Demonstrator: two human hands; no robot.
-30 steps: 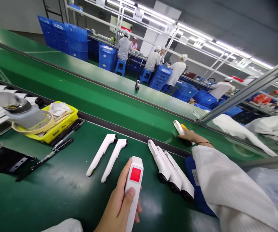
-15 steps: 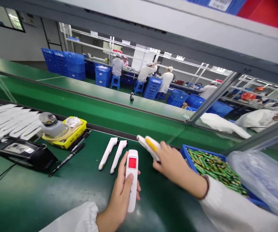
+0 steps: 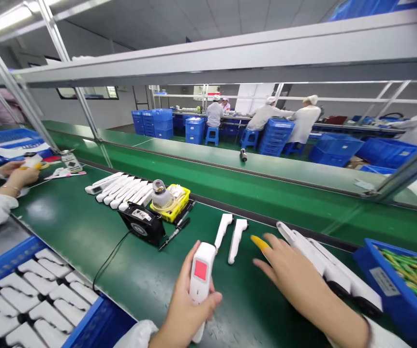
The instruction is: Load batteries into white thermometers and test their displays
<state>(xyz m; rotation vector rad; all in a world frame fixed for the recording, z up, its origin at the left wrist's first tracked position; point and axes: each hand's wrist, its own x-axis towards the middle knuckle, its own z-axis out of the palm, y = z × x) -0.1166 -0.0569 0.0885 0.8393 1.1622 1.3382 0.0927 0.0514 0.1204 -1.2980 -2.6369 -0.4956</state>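
My left hand (image 3: 183, 307) is wrapped round a white infrared thermometer (image 3: 198, 287), whose lit red screen faces me. My right hand (image 3: 299, 275) has its fingers apart and holds nothing; a yellow finger cot (image 3: 260, 243) covers its index fingertip. Beside and partly behind that hand, several white thermometers (image 3: 342, 266) lie side by side near the bench's far edge. Two more thermometers lie between my hands, a left one (image 3: 223, 228) and a right one (image 3: 237, 241).
A black fan (image 3: 142, 223), pens (image 3: 179, 227) and a yellow tray (image 3: 179, 209) with a bottle sit left of centre, near a thermometer row (image 3: 121, 190). At right stands a blue bin (image 3: 386, 282) of green-and-yellow pieces. A co-worker's hands (image 3: 22, 176) work at far left, behind a blue crate (image 3: 81, 328).
The view has swung left and up. My right hand has let go of the white thermometer and opened. My left hand still holds its thermometer, now lower in view, with the screen red throughout.
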